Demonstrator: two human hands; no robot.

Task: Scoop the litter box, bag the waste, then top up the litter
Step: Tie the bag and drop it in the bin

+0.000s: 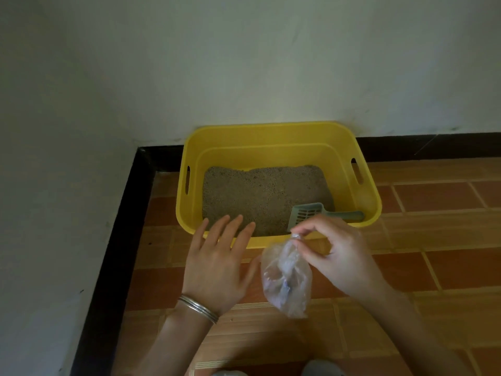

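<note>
OK, R hand [336, 256] has the clear bag [287, 280] by its neck. Thumb + fingertips are pinched on the twisted top and the rest hangs straight down below the pinch. So the bag's long axis runs top to bottom, neck up, with something pale bunched inside. Can't tell if the bottom touches the floor [433, 267].

L hand [217, 261] is loose and holding nothing. It's palm down, fingers spread, tips over the near rim of the yellow litter box [271, 153], bangles [199, 308] on the wrist. The bag hangs between my two hands, just right of the L thumb, on my side of the box.

The box sits in the corner vs the wall, w/ grey litter [257, 196] spread over the bottom. The scoop [306, 213] lies in the near right corner, head on the litter and handle pointing right along the near wall. That puts it right behind my R fingers, so the R hand is nearer to it.

Looks to me like the bagging is about done. The neck is gathered but I see no knot yet. The free L hand is the one to come in, reaching right to the neck just below my pinch to help tie it off. The top-up comes after that, but there's no fresh litter in view, so I'd have to look around for it.
</note>
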